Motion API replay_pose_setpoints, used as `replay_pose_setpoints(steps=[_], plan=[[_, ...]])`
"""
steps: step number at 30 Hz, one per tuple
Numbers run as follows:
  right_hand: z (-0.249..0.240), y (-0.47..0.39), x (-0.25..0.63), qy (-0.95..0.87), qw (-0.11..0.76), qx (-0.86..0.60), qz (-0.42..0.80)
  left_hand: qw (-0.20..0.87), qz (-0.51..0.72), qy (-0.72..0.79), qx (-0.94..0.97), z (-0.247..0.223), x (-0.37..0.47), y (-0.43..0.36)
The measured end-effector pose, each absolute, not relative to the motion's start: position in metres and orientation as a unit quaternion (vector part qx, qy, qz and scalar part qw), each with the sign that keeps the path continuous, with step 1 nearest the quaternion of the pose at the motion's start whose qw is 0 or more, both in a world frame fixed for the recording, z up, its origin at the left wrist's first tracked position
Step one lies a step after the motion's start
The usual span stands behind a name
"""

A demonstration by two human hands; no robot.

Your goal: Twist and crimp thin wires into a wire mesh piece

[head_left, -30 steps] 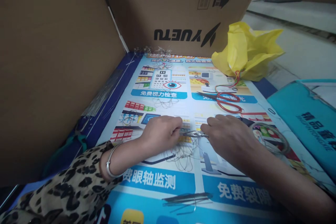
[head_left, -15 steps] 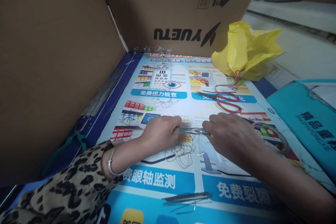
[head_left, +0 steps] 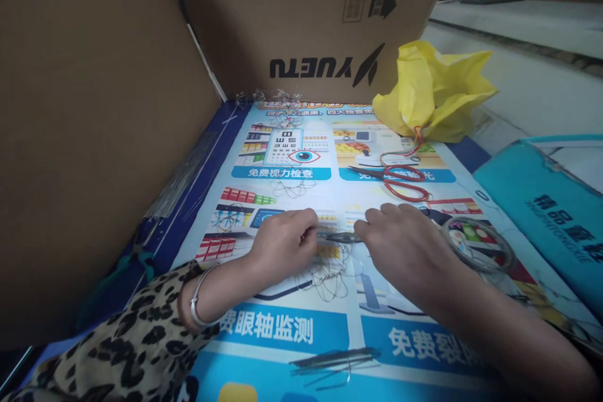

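My left hand [head_left: 285, 240] is closed with the thumb and fingers pinched on thin wire, just left of the plier tips. My right hand [head_left: 407, 242] is wrapped round the handles of small pliers [head_left: 343, 237], whose jaws point left toward my left hand. Bent loops of thin wire [head_left: 332, 279] lie on the printed poster [head_left: 348, 201] right below the pliers. Nearer to me is a bundle of straight dark wires [head_left: 334, 359]. Red-handled scissors [head_left: 405, 182] rest beyond my right hand. A coil of wire [head_left: 478, 245] lies beside my right forearm.
Cardboard panels [head_left: 311, 19] stand at the back and left. A yellow bag [head_left: 433, 91] sits at the back right, near a teal box [head_left: 546, 201]. Thin straight wires [head_left: 176, 179] and teal-handled tool [head_left: 136, 257] lie at the left. Wire tangles [head_left: 287, 114] lie at the far edge.
The view has shifted slightly. The pliers' jaws have turned a little in my right hand, and the two hands stay close together.
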State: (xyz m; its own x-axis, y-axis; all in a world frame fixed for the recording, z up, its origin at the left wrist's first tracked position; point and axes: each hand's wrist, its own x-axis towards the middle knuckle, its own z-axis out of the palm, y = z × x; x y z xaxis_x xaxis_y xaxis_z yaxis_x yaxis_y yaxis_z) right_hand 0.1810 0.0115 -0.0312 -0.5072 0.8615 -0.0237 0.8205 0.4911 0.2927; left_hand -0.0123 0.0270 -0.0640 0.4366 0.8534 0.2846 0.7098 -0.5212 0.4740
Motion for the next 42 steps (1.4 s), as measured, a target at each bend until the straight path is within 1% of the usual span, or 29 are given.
replay_pose_setpoints(steps=[12,18,20,22,25,28,31,36,39,42], plan=[[-0.032,0.011,0.178,0.864,0.058,0.482,0.132,0.174,0.27,0.464,0.825,-0.063,-0.011,0.026],[-0.035,0.019,0.19,0.868,0.037,0.479,0.123,0.194,0.258,0.46,0.827,-0.064,-0.014,0.028],[-0.037,0.027,0.199,0.866,0.032,0.492,0.086,0.19,0.247,0.458,0.832,-0.065,-0.016,0.03],[-0.039,0.035,0.205,0.859,0.003,0.512,0.005,0.18,0.234,0.458,0.838,-0.067,-0.017,0.03],[-0.042,0.042,0.205,0.83,-0.087,0.532,-0.143,0.156,0.221,0.454,0.849,-0.067,-0.016,0.031],[-0.046,0.042,0.193,0.823,-0.164,0.485,-0.247,0.128,0.214,0.445,0.86,-0.067,-0.014,0.03],[-0.048,0.04,0.181,0.823,-0.193,0.466,-0.262,0.109,0.212,0.441,0.865,-0.068,-0.012,0.029],[-0.052,0.041,0.176,0.817,-0.195,0.463,-0.283,0.111,0.255,0.44,0.854,-0.069,-0.01,0.026],[-0.054,0.042,0.176,0.813,-0.189,0.465,-0.294,0.121,0.276,0.443,0.845,-0.069,-0.007,0.025],[-0.057,0.043,0.177,0.81,-0.187,0.465,-0.306,0.155,0.276,0.456,0.832,-0.067,-0.005,0.024]])
